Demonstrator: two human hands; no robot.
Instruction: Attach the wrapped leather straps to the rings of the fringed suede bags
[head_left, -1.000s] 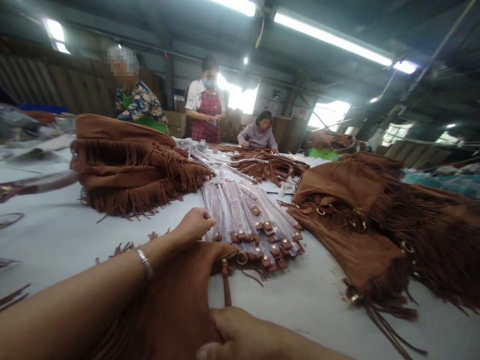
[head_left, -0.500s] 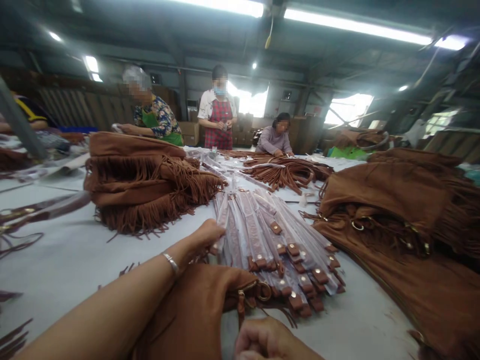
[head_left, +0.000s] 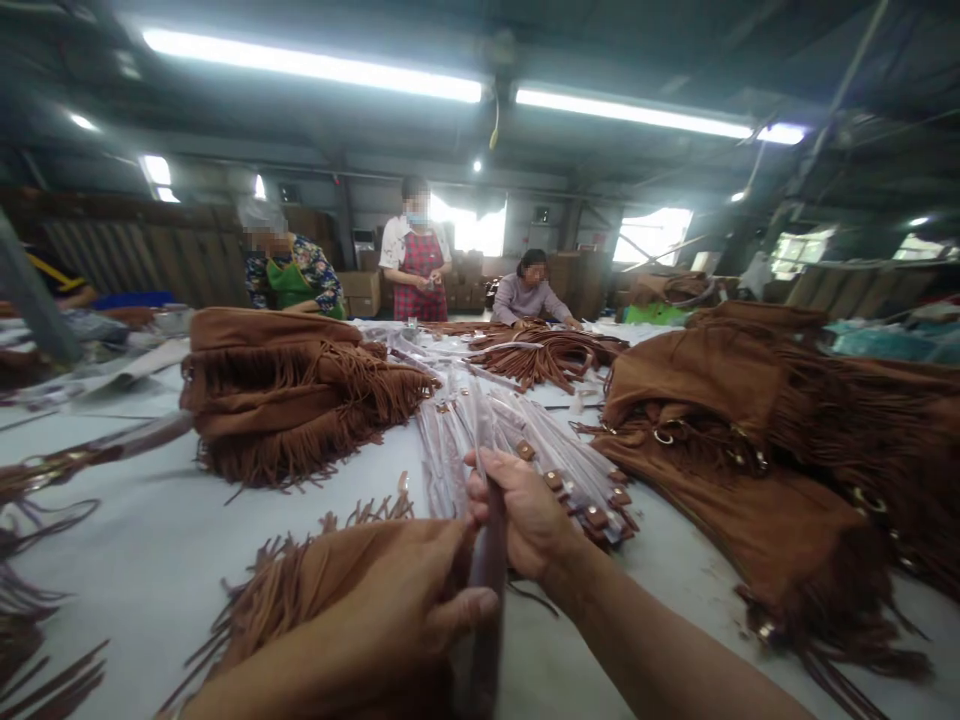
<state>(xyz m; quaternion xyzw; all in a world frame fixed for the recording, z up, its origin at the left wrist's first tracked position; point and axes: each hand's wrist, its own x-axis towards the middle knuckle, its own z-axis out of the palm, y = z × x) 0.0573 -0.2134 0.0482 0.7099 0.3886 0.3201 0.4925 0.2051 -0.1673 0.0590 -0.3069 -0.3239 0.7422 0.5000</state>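
A brown strap sleeved in clear plastic (head_left: 491, 545) runs upright in front of me. My right hand (head_left: 529, 515) has its thumb and fingers closed round the upper part. Lower down, my left hand (head_left: 420, 600) grips the same strap, its thumb lying across the front and its fingertips partly hidden. Under and beside my left hand lies a brown fringed bag (head_left: 322, 565) on the white table. Just beyond my hands is a pile of plastic-wrapped straps (head_left: 442, 450) with brown snap tabs at their near ends.
Stacked brown fringed bags stand on the left (head_left: 255, 400) and more lie heaped on the right (head_left: 697, 370). A bundle of bare brown straps (head_left: 525, 355) lies at the far side. Several co-workers are around the table, one in a red checked apron (head_left: 420, 285).
My right hand has risen from the near edge and now holds a wrapped strap upright. My left hand has drawn back from the strap pile to this strap. The view has shifted.
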